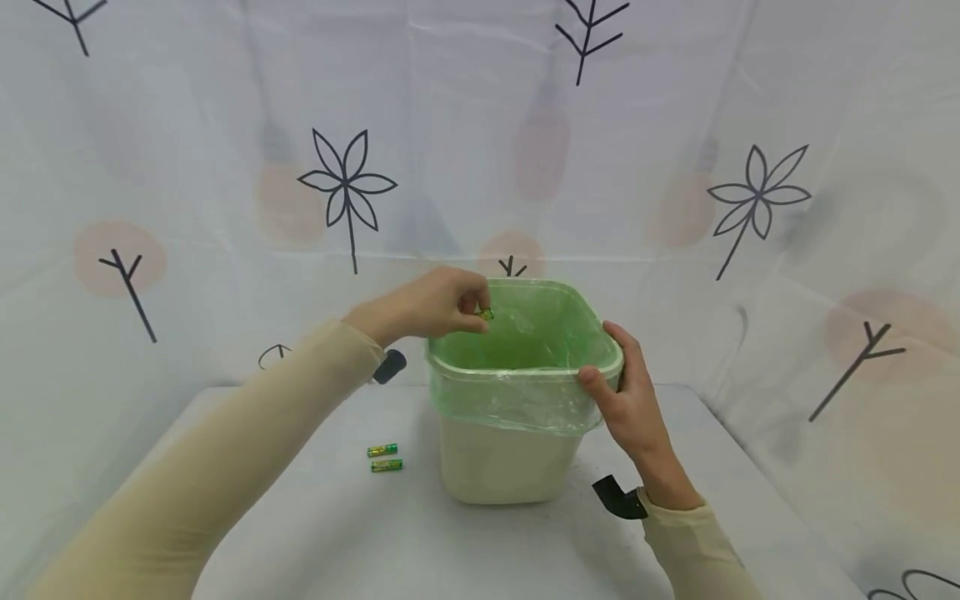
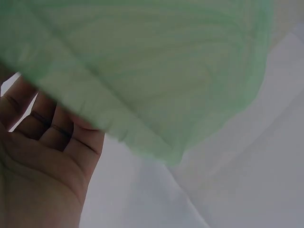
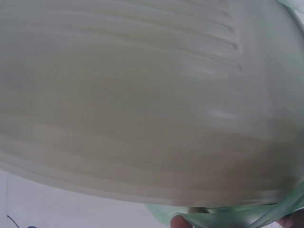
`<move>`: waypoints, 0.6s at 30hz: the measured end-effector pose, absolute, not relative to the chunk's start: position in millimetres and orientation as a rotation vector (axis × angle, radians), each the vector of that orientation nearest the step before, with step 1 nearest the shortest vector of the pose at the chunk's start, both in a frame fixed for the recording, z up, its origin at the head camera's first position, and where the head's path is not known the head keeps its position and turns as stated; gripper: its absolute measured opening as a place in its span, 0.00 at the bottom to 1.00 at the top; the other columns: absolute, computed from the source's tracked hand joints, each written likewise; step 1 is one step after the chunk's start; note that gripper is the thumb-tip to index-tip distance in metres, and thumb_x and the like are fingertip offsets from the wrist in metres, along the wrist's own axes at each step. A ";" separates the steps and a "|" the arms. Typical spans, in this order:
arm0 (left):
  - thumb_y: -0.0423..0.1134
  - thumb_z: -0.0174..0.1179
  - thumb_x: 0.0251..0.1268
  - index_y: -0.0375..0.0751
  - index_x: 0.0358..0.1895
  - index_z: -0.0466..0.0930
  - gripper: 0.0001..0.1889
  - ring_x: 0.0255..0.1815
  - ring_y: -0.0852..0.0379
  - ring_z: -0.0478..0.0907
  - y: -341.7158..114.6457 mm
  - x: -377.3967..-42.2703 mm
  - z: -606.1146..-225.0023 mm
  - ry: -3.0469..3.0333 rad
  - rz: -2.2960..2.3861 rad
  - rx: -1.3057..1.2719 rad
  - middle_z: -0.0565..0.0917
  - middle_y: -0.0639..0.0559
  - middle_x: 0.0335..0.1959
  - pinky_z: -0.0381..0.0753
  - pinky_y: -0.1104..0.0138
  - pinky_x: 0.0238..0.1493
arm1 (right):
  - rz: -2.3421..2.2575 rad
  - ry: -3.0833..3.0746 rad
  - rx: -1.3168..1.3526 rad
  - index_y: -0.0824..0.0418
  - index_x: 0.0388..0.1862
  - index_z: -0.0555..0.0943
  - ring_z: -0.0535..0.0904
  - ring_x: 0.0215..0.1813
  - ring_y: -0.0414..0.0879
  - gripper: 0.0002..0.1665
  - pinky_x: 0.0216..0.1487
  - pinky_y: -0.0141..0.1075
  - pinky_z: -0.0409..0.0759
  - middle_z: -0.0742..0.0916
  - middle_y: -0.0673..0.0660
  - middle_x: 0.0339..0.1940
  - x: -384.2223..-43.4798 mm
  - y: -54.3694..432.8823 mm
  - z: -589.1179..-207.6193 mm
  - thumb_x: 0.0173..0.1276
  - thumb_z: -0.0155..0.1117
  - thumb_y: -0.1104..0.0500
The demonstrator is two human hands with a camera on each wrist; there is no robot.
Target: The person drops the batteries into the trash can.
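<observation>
A pale trash bin stands on the table, lined with a thin green plastic bag folded over its rim. My left hand is over the bin's left rim, pinching a small green-and-gold battery between thumb and fingers. In the left wrist view, the bag hides the fingertips of that hand. My right hand grips the bin's right rim, thumb on the front and fingers behind the side. The right wrist view is mostly filled by the bin wall, with a fingertip at the bag's edge.
Two more green-and-gold batteries lie side by side on the white table, left of the bin. Behind the table hangs a white cloth printed with plants and pink spots.
</observation>
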State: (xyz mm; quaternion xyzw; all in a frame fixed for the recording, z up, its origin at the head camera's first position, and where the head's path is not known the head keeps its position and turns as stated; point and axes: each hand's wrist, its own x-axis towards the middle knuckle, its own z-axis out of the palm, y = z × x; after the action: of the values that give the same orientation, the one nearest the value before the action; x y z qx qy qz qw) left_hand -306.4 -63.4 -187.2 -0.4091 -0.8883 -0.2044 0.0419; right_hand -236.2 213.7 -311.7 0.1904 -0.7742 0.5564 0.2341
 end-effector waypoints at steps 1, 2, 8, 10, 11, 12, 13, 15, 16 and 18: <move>0.40 0.67 0.60 0.42 0.39 0.78 0.09 0.31 0.56 0.72 -60.6 -307.2 -189.1 -2.723 -0.622 -1.255 0.77 0.51 0.28 0.74 0.64 0.37 | 1.525 -2.125 0.523 0.47 0.75 0.53 0.70 0.57 0.51 0.40 0.51 0.28 0.71 0.69 0.61 0.64 -236.4 214.0 -312.1 0.69 0.61 0.52; 0.40 0.66 0.60 0.41 0.39 0.78 0.09 0.31 0.56 0.72 -58.1 -308.0 -191.0 -2.727 -0.617 -1.254 0.77 0.51 0.28 0.73 0.65 0.37 | 1.524 -2.123 0.525 0.48 0.75 0.53 0.70 0.57 0.51 0.40 0.51 0.28 0.71 0.69 0.61 0.65 -236.7 214.3 -312.6 0.69 0.61 0.52; 0.41 0.66 0.61 0.42 0.40 0.79 0.09 0.31 0.56 0.72 -45.8 -311.0 -200.1 -2.726 -0.569 -1.263 0.77 0.52 0.28 0.73 0.65 0.37 | 1.531 -2.121 0.545 0.46 0.75 0.52 0.71 0.57 0.51 0.40 0.51 0.28 0.72 0.69 0.62 0.65 -237.4 213.9 -312.6 0.70 0.60 0.54; 0.42 0.66 0.61 0.43 0.40 0.79 0.09 0.31 0.57 0.72 -41.9 -311.6 -202.7 -2.717 -0.537 -1.269 0.77 0.52 0.29 0.72 0.65 0.37 | 1.535 -2.115 0.543 0.46 0.75 0.53 0.71 0.57 0.51 0.40 0.50 0.27 0.72 0.69 0.62 0.65 -237.0 213.9 -312.5 0.70 0.60 0.55; 0.42 0.66 0.61 0.43 0.40 0.79 0.09 0.31 0.57 0.72 -40.1 -311.9 -204.0 -2.709 -0.518 -1.275 0.77 0.53 0.29 0.72 0.66 0.37 | 1.536 -2.113 0.541 0.47 0.75 0.53 0.71 0.56 0.51 0.40 0.50 0.27 0.72 0.69 0.62 0.64 -236.9 214.0 -312.6 0.70 0.61 0.55; 0.42 0.66 0.61 0.43 0.40 0.79 0.10 0.31 0.57 0.72 -38.5 -312.0 -205.4 -2.708 -0.506 -1.281 0.77 0.53 0.29 0.72 0.66 0.37 | 1.537 -2.111 0.538 0.47 0.75 0.53 0.72 0.56 0.51 0.40 0.50 0.27 0.72 0.70 0.62 0.64 -236.7 214.1 -312.7 0.69 0.61 0.55; 0.42 0.66 0.60 0.43 0.40 0.79 0.10 0.31 0.58 0.72 -37.2 -312.0 -206.7 -2.713 -0.498 -1.286 0.77 0.53 0.29 0.73 0.66 0.37 | 1.539 -2.111 0.536 0.47 0.75 0.53 0.72 0.56 0.51 0.40 0.50 0.27 0.72 0.70 0.62 0.64 -236.5 214.1 -312.7 0.69 0.61 0.55; 0.42 0.66 0.60 0.43 0.41 0.79 0.10 0.32 0.58 0.73 -35.4 -311.9 -209.3 -2.728 -0.503 -1.291 0.77 0.53 0.30 0.73 0.66 0.37 | 1.543 -2.114 0.536 0.47 0.75 0.53 0.71 0.56 0.51 0.40 0.50 0.27 0.72 0.70 0.62 0.64 -236.4 214.2 -312.8 0.70 0.60 0.56; 0.42 0.66 0.60 0.43 0.41 0.78 0.10 0.32 0.58 0.73 -34.8 -311.6 -210.4 -2.737 -0.513 -1.291 0.78 0.53 0.30 0.73 0.66 0.38 | 1.540 -2.118 0.535 0.46 0.75 0.53 0.71 0.56 0.51 0.40 0.51 0.27 0.72 0.70 0.62 0.64 -236.4 214.3 -312.9 0.70 0.60 0.56; 0.41 0.66 0.61 0.43 0.41 0.78 0.10 0.32 0.58 0.73 -34.1 -310.5 -211.7 -2.756 -0.529 -1.290 0.78 0.53 0.30 0.74 0.66 0.38 | 1.531 -2.128 0.531 0.46 0.75 0.53 0.71 0.56 0.51 0.40 0.51 0.27 0.72 0.70 0.62 0.64 -236.2 214.3 -312.7 0.70 0.60 0.55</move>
State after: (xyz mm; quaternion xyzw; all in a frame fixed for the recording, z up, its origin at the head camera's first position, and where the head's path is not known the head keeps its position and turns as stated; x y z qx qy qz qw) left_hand -310.5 -34.1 -211.7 -0.4176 -0.8920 -0.1711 0.0267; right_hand -236.2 214.3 -312.7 0.1932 -0.7739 0.5570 0.2313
